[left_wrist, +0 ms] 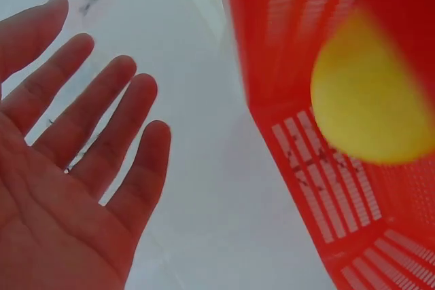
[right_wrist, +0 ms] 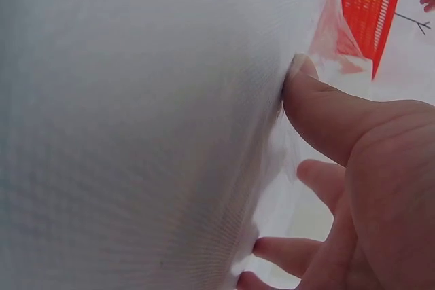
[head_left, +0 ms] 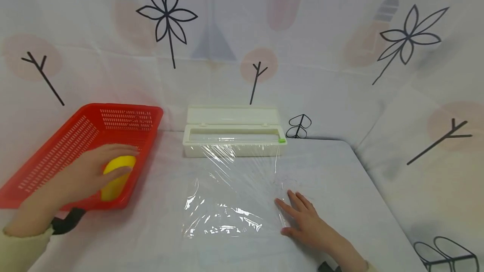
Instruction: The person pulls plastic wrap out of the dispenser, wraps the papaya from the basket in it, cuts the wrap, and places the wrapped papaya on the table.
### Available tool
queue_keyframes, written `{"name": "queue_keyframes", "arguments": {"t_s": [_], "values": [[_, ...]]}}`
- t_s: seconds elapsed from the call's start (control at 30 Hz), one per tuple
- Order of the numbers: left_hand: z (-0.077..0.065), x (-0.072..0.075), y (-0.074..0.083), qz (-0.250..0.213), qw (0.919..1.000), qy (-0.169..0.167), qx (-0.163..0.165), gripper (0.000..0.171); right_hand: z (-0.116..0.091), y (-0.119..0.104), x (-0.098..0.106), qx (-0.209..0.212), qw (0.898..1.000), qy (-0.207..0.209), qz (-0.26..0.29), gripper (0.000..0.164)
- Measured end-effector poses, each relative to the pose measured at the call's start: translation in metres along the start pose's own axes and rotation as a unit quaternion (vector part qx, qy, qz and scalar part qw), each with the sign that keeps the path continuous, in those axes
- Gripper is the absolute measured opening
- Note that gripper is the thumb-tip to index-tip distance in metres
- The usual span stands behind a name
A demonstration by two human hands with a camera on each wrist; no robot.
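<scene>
My left hand [head_left: 88, 171] reaches over the red basket [head_left: 145, 171], around a smooth, rounded yellow thing [head_left: 113, 188] inside it. In the left wrist view, the fingers [left_wrist: 112, 120] are spread and extended, with a gap between them and the yellow thing [left_wrist: 370, 100]. A sheet of clear cling film [head_left: 227, 196] runs out flat over the table from a white cling film dispenser [head_left: 234, 150], whose lid stands raised. At the film's right edge, my right hand [head_left: 308, 223] rests with spread fingers; its thumb and fingertips touch the white surface in the right wrist view.
A green slider [head_left: 281, 140] sits at the right end of the dispenser's front edge. Behind the table [head_left: 159, 230] hangs a printed cloth [head_left: 325, 53] with leaf and twig drawings, continuing along the right side. The basket stands at the table's left.
</scene>
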State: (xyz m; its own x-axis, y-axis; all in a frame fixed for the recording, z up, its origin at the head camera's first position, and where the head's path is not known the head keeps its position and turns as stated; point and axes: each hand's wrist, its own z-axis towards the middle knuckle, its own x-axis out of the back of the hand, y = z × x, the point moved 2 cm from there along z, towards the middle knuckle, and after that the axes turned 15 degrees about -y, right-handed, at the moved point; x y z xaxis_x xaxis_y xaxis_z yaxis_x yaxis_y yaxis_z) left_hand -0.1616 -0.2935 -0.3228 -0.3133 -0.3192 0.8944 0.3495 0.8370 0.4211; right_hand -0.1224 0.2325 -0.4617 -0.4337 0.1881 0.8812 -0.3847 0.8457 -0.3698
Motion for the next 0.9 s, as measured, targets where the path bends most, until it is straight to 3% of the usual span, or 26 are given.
{"name": "queue_keyframes", "arguments": {"t_s": [0.13, 0.3, 0.43, 0.63, 0.73, 0.9], "values": [[0.006, 0.017, -0.024, -0.009, 0.9999, 0.002, 0.013, 0.054, 0.000, 0.000, 0.001, -0.001, 1.000, 0.000, 0.002, 0.075], [0.020, 0.024, -0.052, -0.025, 0.9985, -0.015, 0.047, 0.058, -0.001, -0.001, 0.001, 0.003, 1.000, 0.000, 0.003, 0.076], [0.033, 0.020, -0.072, -0.052, 0.9919, -0.072, 0.091, 0.073, -0.001, -0.001, 0.001, 0.007, 1.000, 0.001, 0.006, 0.075], [0.044, 0.009, -0.091, -0.098, 0.9718, -0.167, 0.135, 0.097, -0.001, -0.001, 0.001, -0.001, 1.000, -0.003, 0.014, 0.075], [0.048, 0.005, -0.095, -0.117, 0.9645, -0.192, 0.139, 0.099, -0.001, -0.001, 0.001, -0.005, 1.000, -0.004, 0.014, 0.076], [0.051, 0.001, -0.100, -0.128, 0.9597, -0.205, 0.144, 0.100, -0.001, -0.001, 0.001, 0.002, 1.000, 0.002, 0.013, 0.075]]}}
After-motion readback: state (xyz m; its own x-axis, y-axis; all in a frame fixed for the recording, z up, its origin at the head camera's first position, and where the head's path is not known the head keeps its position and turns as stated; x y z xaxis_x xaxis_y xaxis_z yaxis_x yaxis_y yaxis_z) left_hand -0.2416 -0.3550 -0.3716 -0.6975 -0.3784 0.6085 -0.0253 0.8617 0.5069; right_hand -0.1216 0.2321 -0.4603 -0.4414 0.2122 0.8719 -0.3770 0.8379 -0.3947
